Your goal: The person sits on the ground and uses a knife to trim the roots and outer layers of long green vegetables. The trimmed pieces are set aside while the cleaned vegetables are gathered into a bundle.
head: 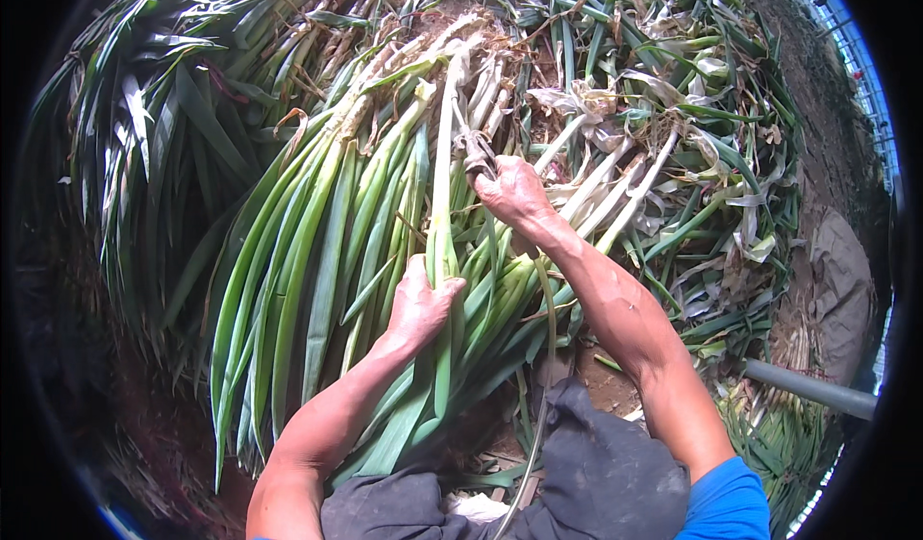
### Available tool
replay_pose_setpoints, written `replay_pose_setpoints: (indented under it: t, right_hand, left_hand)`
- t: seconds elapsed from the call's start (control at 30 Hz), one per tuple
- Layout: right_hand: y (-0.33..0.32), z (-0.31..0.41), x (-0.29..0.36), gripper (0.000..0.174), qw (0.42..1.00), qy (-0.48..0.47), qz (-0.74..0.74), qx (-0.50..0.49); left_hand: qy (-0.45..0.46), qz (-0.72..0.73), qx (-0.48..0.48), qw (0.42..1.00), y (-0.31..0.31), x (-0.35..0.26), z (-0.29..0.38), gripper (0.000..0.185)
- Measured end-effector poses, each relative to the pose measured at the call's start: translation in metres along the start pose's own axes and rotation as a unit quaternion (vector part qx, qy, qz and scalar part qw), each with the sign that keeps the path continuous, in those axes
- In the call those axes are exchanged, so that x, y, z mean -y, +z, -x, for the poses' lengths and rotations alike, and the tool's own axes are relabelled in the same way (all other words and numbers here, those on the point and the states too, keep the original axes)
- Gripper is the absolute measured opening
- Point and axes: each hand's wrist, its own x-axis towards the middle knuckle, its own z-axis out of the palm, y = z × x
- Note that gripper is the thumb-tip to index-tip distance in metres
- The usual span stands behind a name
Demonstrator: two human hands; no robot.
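My left hand [424, 308] grips a green onion stalk [441, 201] at the base of its green leaves; its pale shank points away from me. My right hand [513, 188] is closed around a metal hand tool [476, 152], which looks like an air blow gun, its thin nozzle beside the white shank. A thin hose [551, 323] runs from near my right hand down between my legs. Beneath both hands lies a pile of green onions [324, 201], roots away from me. More white-stemmed onions [638, 190] lie right of my right hand.
A dark leafy heap of onions [173, 136] rises at the left. Stripped leaves and pale skins [707, 107] cover the ground at the upper right. A grey pipe [811, 388] and a crumpled brown cloth or sack [840, 287] lie at the right, near another onion bundle [779, 432].
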Motion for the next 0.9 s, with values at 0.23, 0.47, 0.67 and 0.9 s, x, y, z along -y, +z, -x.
replay_pose_setpoints:
  t: [0.23, 0.47, 0.67, 0.9]
  right_hand:
    - [-0.007, -0.016, 0.022, 0.04, 0.998, 0.032, -0.054, 0.026]
    - [-0.032, 0.06, -0.009, 0.052, 0.908, 0.157, -0.386, 0.038]
    - [-0.102, 0.132, -0.04, 0.052, 0.813, 0.008, -0.582, 0.003]
    - [-0.167, 0.179, -0.054, 0.057, 0.834, 0.03, -0.55, -0.033]
  left_hand:
    - [0.006, 0.005, 0.025, 1.0, -0.004, 0.018, 0.017, 0.04]
    - [0.243, -0.034, 0.08, 0.966, 0.044, 0.012, 0.075, 0.04]
    - [0.276, -0.059, 0.221, 0.934, 0.051, -0.024, 0.065, 0.051]
    - [0.415, -0.184, -0.231, 0.86, -0.017, -0.038, -0.093, 0.024]
